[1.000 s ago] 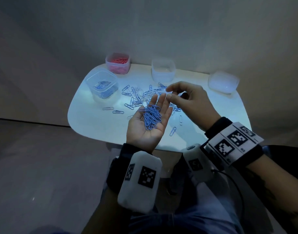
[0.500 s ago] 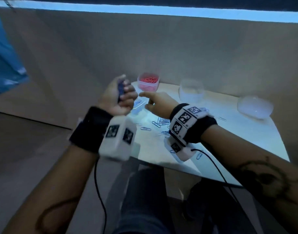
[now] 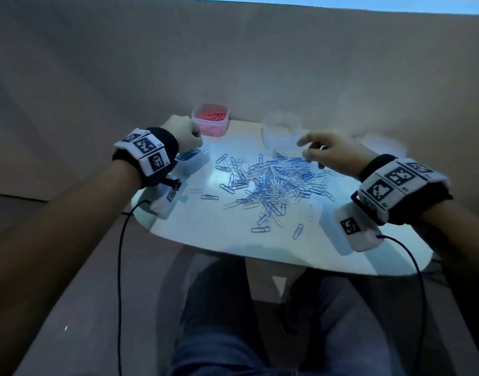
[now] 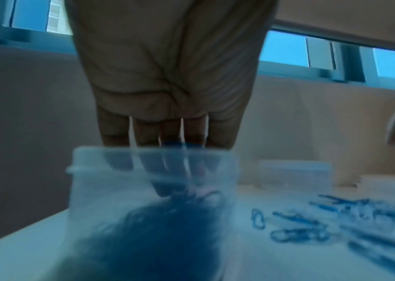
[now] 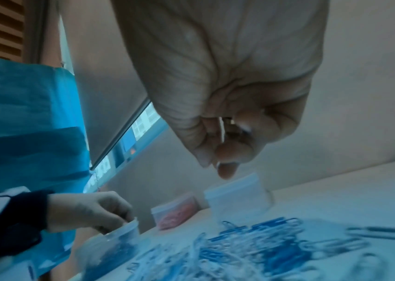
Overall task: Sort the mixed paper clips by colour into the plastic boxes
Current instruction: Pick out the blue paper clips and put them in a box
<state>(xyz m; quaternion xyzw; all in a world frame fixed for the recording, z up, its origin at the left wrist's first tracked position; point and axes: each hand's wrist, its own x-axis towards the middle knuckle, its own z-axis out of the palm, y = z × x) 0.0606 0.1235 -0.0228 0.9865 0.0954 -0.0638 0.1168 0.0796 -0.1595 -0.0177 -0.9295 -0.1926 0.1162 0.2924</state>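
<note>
Left hand [image 4: 167, 76] fingers in blue-clip box [image 4: 153, 190]; labels unreadable, perhaps blur.

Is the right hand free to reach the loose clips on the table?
Probably yes: the right hand hovers at the pile of clips, apparently empty, nothing between them. The left hand is away at the blue box.

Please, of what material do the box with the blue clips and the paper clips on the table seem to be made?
The box with blue clips looks like thin translucent plastic with a frosted finish: the left hand's fingers show blurred through its wall. The paper clips look like bent wire with a blue or white coating; what lies under the coating cannot be seen.
</note>
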